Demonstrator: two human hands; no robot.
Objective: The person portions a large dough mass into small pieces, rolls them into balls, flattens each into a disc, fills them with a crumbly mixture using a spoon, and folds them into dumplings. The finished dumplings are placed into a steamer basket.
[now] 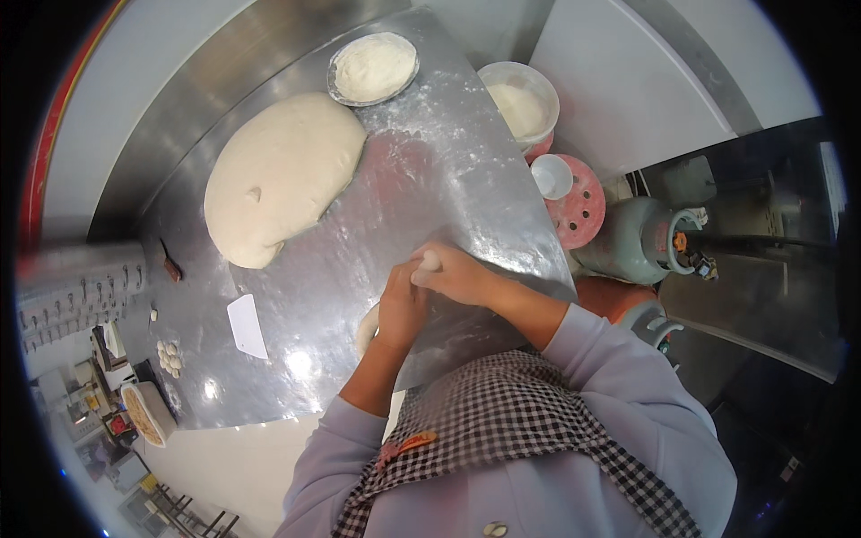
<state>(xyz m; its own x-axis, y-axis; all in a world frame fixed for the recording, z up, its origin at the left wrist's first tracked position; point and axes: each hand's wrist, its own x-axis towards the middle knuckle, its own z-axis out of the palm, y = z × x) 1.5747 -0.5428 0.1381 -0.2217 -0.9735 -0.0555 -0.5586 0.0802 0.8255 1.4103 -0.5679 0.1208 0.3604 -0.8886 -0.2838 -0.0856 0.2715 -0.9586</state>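
My two hands meet over the near right part of the steel table [350, 255]. The left hand [403, 303] is closed, and a pale length of dough [366, 330] shows beside its wrist. Closed fingers of my right hand [456, 272] press against the left; a small pale bit of dough [430, 261] pokes out between them. Beyond them lies a large smooth mound of dough [285, 175]. A bowl of flour [375, 67] stands at the far edge. To the left rest a white scraper [247, 326] and several small dough balls [169, 359].
A brown-handled tool [171, 264] lies far left on the table. Past the right edge stand a bucket of flour [523, 108], a clear plastic cup [552, 177] on a red stool [581, 211], and a grey gas cylinder [626, 235]. A tray [148, 414] sits beyond the left edge.
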